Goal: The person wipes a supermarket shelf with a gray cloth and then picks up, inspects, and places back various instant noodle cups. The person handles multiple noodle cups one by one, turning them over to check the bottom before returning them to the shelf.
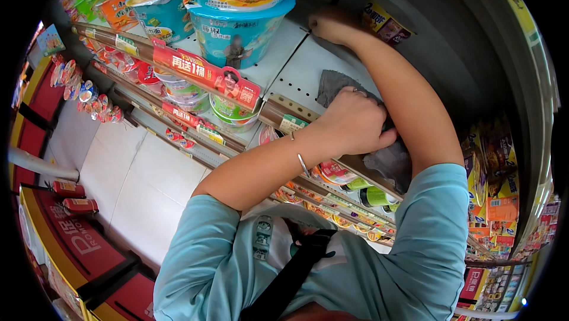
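My left hand (351,122), with a ring and bracelets, is closed on a grey cloth (334,86) at the front of a white metal shelf (295,76). More of the cloth trails below the hand, over the shelf's front edge. Farther back on that shelf is my right hand (332,25), blurred, its fingers hard to make out. A yellow and purple package (386,21) sits just beside my right forearm, against the dark back. To the left of both hands stand stacked turquoise instant noodle tubs (238,34).
Red promotional strips (200,70) run along the shelf front. Lower shelves hold more noodle bowls (233,110). Noodle packs (489,178) fill the right side. Red fire extinguishers (80,205) stand on the tiled floor (138,187) by a red and yellow promotion stand (75,241).
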Demonstrator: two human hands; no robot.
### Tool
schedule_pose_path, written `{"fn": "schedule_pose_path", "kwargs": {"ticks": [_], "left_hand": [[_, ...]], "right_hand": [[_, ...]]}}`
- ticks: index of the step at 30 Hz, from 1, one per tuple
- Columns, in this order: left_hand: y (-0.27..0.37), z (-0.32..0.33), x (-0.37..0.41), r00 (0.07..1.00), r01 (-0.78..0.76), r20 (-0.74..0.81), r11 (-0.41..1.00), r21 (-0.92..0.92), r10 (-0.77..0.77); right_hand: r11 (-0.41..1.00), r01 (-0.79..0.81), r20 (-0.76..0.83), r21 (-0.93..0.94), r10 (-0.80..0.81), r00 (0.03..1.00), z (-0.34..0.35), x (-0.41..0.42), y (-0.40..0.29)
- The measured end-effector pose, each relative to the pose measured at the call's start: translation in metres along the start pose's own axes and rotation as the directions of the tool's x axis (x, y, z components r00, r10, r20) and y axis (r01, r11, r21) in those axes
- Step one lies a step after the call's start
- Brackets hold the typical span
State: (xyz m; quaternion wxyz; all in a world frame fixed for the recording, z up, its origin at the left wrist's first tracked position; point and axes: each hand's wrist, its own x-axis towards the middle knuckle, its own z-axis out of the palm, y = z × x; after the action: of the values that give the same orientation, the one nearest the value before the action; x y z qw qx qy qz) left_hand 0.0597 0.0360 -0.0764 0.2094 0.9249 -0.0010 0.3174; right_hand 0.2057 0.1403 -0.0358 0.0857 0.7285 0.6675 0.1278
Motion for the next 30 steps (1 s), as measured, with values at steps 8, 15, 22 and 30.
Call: {"fn": "schedule_pose_path", "kwargs": {"ticks": [8, 15, 22, 30], "left_hand": [[0.001, 0.001, -0.001, 0.999, -0.019, -0.028, 1.000, 0.014, 0.019], [0.000, 0.000, -0.004, 0.999, -0.006, -0.044, 0.999, -0.033, 0.005], [0.003, 0.000, 0.000, 1.000, 0.011, 0.006, 1.000, 0.026, -0.011], [0.004, 0.009, -0.006, 0.994, -0.001, -0.113, 0.999, 0.046, 0.007]], "right_hand": [[0.988, -0.087, 0.039, -0.126, 0.092, 0.995, -0.024, -0.012, -0.023], [0.996, -0.055, 0.225, -0.063, 0.068, 0.972, -0.019, -0.001, -0.022], [0.997, 0.033, 0.117, 0.063, -0.040, 0.992, -0.009, 0.008, 0.018], [0.966, 0.090, 0.114, 0.242, -0.121, 0.986, -0.062, -0.119, 0.025]]}}
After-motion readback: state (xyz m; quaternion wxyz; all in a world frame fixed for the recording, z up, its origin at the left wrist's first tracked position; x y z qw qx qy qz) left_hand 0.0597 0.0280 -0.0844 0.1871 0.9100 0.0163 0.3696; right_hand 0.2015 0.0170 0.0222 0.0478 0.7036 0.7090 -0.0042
